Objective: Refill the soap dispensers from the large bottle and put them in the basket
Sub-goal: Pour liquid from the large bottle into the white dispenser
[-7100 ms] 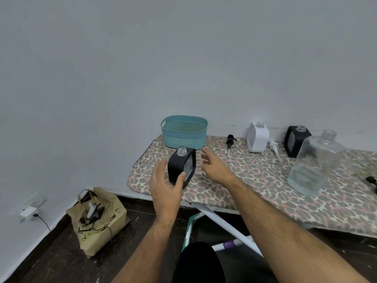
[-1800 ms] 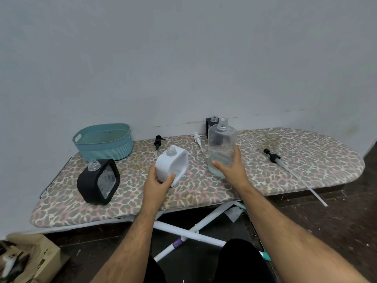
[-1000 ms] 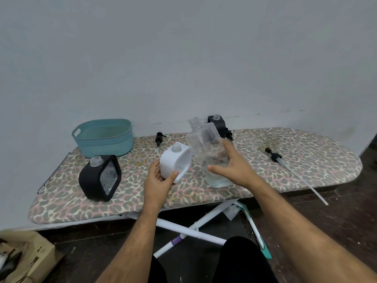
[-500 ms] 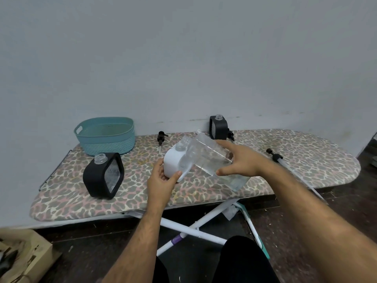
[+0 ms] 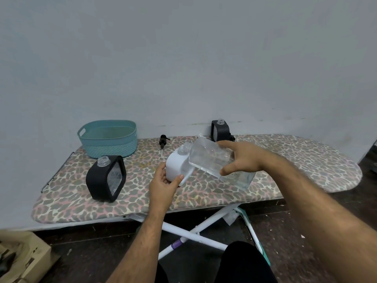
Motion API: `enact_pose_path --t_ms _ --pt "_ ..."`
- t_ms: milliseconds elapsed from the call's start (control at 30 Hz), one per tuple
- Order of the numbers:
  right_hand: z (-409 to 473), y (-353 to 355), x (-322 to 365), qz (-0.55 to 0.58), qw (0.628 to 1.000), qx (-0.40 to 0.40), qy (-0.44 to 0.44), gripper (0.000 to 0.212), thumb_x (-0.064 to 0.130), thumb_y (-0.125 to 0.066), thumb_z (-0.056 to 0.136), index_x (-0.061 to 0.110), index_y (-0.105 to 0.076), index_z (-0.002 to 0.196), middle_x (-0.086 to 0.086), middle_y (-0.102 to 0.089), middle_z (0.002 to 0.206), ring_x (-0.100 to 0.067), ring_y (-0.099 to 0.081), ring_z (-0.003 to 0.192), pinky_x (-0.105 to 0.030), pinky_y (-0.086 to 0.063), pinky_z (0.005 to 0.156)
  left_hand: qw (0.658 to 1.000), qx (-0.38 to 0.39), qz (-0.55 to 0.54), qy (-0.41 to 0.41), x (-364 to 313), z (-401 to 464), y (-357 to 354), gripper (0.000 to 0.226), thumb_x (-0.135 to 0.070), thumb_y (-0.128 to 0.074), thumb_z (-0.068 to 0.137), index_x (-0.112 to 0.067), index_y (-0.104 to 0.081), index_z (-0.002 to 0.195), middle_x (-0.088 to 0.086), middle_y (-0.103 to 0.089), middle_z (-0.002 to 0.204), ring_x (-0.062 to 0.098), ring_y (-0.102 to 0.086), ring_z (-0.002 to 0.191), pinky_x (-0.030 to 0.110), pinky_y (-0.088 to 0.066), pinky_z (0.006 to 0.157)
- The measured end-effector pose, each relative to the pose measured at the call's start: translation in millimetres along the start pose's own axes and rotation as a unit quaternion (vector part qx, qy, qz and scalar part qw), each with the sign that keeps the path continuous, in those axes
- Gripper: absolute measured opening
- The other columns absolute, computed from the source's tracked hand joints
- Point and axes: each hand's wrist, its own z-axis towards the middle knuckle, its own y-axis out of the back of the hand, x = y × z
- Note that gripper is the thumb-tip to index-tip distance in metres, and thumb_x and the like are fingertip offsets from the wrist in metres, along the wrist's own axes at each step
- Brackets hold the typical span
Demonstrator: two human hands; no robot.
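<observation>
Gripping the large clear bottle (image 5: 212, 160) tipped steeply, its neck right at the open mouth of the white soap dispenser (image 5: 175, 167), the right hand (image 5: 242, 159) curls thumb and fingers round its body. The left hand (image 5: 163, 183) holds the white dispenser near the ironing board's (image 5: 306, 160) front edge. A black dispenser (image 5: 105, 178) stands toward the left end, another black dispenser (image 5: 219, 130) at the back edge, the teal basket (image 5: 108, 137) at the back left corner.

A plain room in a home, it seems. An ironing board (image 5: 285, 160) with a leopard-print cover stands against a bare painted wall (image 5: 183, 58). A cardboard box (image 5: 22, 260) sits on the dark floor (image 5: 91, 252).
</observation>
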Motion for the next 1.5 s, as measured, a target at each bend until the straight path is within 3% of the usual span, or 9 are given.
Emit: enact_pose_path --t_ms 200,333,633,867,1067,1200,1333,1500 --pt "3 5 3 -0.014 1.000 0.005 -0.003 0.098 0.049 -0.079 0.071 0.030 -0.028 0.153 0.002 -0.053 0.140 -0.016 -0.051 0.119 -0.026 -0.035 0.089 1.000 0.000 0.004 -0.002 -3 -1 1 0.058 -0.013 -0.079 0.081 -0.054 -0.048 0.108 -0.013 -0.064 0.106 0.003 -0.067 0.092 0.023 -0.058 0.067" --pt "4 9 4 -0.020 1.000 0.009 0.001 0.098 0.050 -0.079 0.070 0.031 -0.029 0.152 0.005 -0.051 0.143 -0.009 -0.047 0.104 -0.026 -0.034 0.087 1.000 -0.001 0.004 0.000 -3 -1 1 0.059 -0.013 -0.079 0.081 -0.055 -0.047 0.108 -0.013 -0.064 0.105 0.004 -0.068 0.092 0.025 -0.059 0.068" --pt "5 17 7 -0.041 0.999 0.021 -0.008 0.096 0.052 -0.078 0.068 0.032 -0.032 0.150 0.004 -0.056 0.136 -0.010 -0.046 0.103 -0.028 -0.035 0.087 1.000 -0.003 0.001 0.004 -5 -2 1 0.056 -0.013 -0.079 0.081 -0.046 -0.049 0.115 -0.013 -0.063 0.106 0.002 -0.066 0.092 0.018 -0.056 0.065" --pt "6 24 13 -0.055 0.998 0.030 -0.018 0.095 0.052 -0.078 0.070 0.034 -0.031 0.150 0.008 -0.050 0.142 -0.009 -0.044 0.101 -0.027 -0.034 0.085 1.000 -0.006 0.004 0.009 -2 0 0 0.056 -0.012 -0.079 0.081 -0.044 -0.050 0.116 -0.011 -0.065 0.105 -0.005 -0.069 0.083 0.032 -0.061 0.069" --pt "8 29 17 -0.061 0.997 0.048 -0.028 0.096 0.054 -0.078 0.068 0.035 -0.031 0.150 0.010 -0.047 0.146 -0.009 -0.046 0.104 -0.029 -0.037 0.089 1.000 -0.005 -0.001 0.015 0 1 0 0.057 -0.012 -0.079 0.081 -0.038 -0.052 0.123 -0.009 -0.065 0.108 0.000 -0.069 0.086 0.032 -0.061 0.070" --pt "9 31 19 -0.066 0.996 0.055 -0.031 0.097 0.056 -0.078 0.067 0.034 -0.032 0.150 0.011 -0.045 0.148 -0.015 -0.050 0.121 -0.031 -0.040 0.095 1.000 -0.004 -0.004 0.014 0 1 1 0.057 -0.011 -0.080 0.080 -0.041 -0.052 0.120 -0.009 -0.065 0.108 0.005 -0.069 0.091 0.033 -0.061 0.070" --pt "9 35 23 -0.058 0.996 0.060 -0.025 0.084 0.052 -0.079 0.068 0.038 -0.042 0.142 0.013 -0.053 0.137 -0.012 -0.050 0.109 -0.030 -0.039 0.089 1.000 -0.006 -0.004 0.018 2 2 0 0.060 -0.012 -0.080 0.079 -0.039 -0.052 0.124 -0.005 -0.065 0.112 0.007 -0.070 0.091 0.036 -0.062 0.071" --pt "8 39 26 -0.058 0.995 0.070 -0.032 0.086 0.050 -0.078 0.070 0.037 -0.039 0.145 0.012 -0.051 0.139 -0.010 -0.047 0.107 -0.029 -0.036 0.088 1.000 -0.008 -0.004 0.018 2 2 0 0.058 -0.011 -0.080 0.079 -0.039 -0.052 0.122 -0.007 -0.065 0.110 0.006 -0.070 0.090 0.036 -0.062 0.071"
